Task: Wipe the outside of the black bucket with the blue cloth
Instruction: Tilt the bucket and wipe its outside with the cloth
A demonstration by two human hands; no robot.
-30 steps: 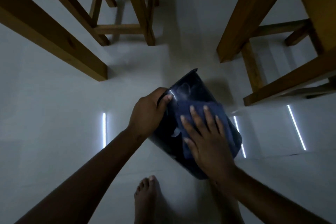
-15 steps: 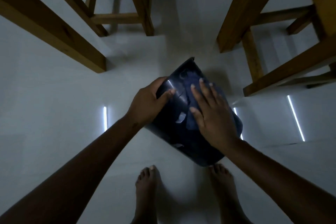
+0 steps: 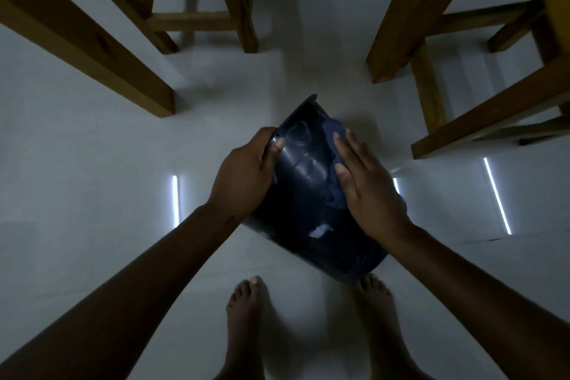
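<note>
The black bucket [image 3: 311,210] is held tilted above the floor, its side facing me and one end pointing away toward the chairs. My left hand [image 3: 246,176] grips its left side, thumb over the glossy wall. My right hand [image 3: 367,191] lies flat on the bucket's right side with fingers spread, pressing the blue cloth [image 3: 331,136] against it. Only a dark blue strip of cloth shows past my fingertips and along my palm's left edge; the hand hides the remainder. A small pale mark sits low on the bucket wall.
Wooden chair and table legs stand at the back left [image 3: 92,40], back middle [image 3: 234,0] and right [image 3: 410,15]. My two bare feet [image 3: 246,318] are on the pale tiled floor [image 3: 92,225] just below the bucket. Bright light strips reflect on the floor.
My right hand has slid with the cloth from the bucket's near end up toward its far end. The left hand has kept its grip, and the bucket sits slightly higher in view.
</note>
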